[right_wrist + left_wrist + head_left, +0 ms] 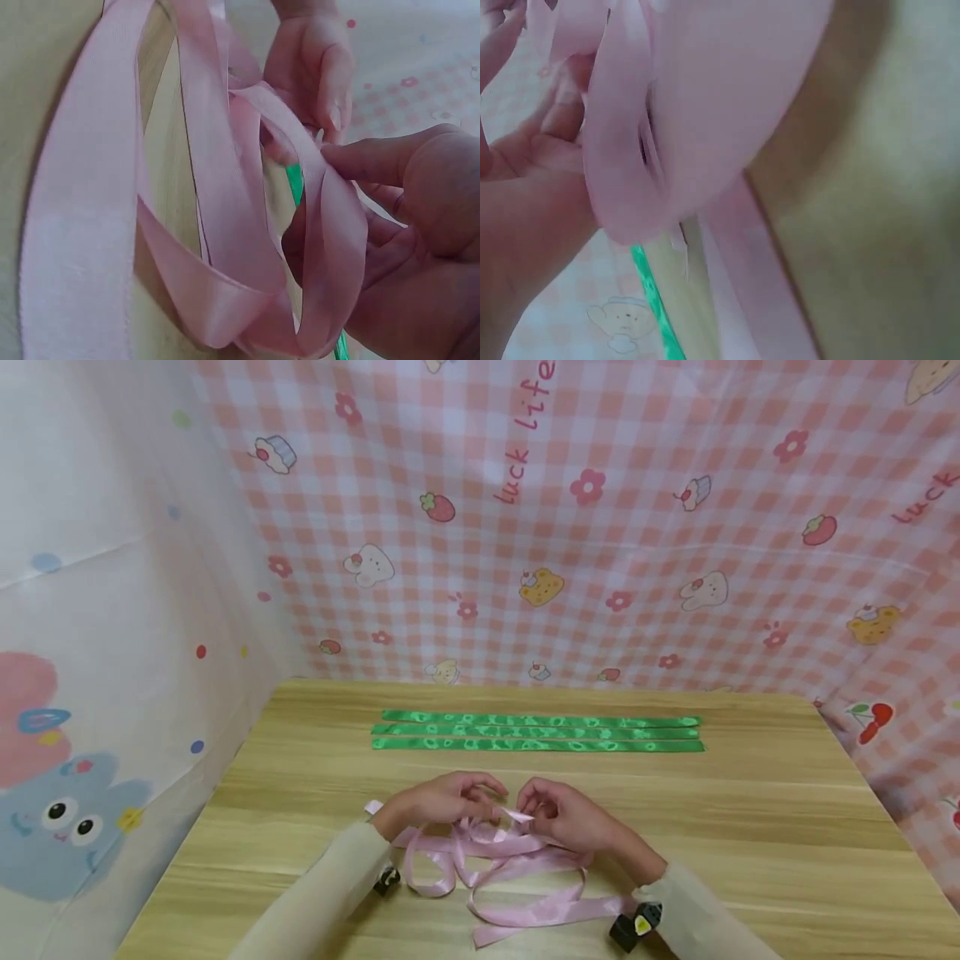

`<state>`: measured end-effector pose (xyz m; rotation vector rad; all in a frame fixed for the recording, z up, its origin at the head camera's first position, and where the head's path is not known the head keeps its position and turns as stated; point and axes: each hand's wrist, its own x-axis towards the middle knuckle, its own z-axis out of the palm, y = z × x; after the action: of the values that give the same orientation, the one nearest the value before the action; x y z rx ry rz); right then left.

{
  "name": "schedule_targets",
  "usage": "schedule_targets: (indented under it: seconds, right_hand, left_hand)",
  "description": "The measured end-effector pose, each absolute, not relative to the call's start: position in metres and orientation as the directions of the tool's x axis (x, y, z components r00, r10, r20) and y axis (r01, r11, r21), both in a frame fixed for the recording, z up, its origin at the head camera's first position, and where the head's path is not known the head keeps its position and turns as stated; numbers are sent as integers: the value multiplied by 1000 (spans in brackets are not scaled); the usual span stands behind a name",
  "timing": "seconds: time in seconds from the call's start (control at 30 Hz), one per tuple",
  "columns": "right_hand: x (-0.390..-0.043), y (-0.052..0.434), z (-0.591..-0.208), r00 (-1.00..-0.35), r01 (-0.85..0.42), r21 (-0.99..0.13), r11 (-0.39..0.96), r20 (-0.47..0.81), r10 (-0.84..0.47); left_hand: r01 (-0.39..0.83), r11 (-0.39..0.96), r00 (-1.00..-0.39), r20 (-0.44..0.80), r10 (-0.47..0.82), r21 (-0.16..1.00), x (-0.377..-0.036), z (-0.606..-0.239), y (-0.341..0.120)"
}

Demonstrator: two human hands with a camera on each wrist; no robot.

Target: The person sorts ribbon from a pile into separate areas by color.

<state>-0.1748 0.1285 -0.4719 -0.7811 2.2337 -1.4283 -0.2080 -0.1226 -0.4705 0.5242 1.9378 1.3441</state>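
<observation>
Pale sleeves are nearest, a black device at each wrist. Between them, pink ribbon loops loosely over the worktop, rising into both hands: the left hand pinches it, the right hand's grip likewise, close by. Beyond lie three green strips; behind hangs checked cloth.

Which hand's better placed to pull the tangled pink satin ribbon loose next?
Probably the right hand: in its wrist view, the thumb rests on the pink satin ribbon and fingers curl behind it. The left hand is close too, but ribbon partly hides its fingers, so its hold is unclear.
</observation>
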Motion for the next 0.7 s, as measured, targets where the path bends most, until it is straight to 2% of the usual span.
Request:
schedule_targets:
  seconds: [0.17, 0.4, 0.57, 0.7]
  right_hand:
    - [-168, 130, -469, -777, -195, -938, 287, -31, -629]
    - [-163, 143, -453, -748, -169, -975, 143, 32, -663]
    - [-160, 156, -436, -714, -174, -984, 36, 101, -693]
    - [-158, 166, -420, -702, -245, -970, 5, 173, -690]
  left_hand:
    - [-86, 336, -655, -307, 690, 938, -203, -469, -126]
    - [-156, 130, -612, -199, 766, 979, -194, -449, -129]
    - [-82, -20, -590, -32, 807, 996, -186, -425, -129]
    - [-8, -61, -591, 44, 805, 998, -180, -402, -128]
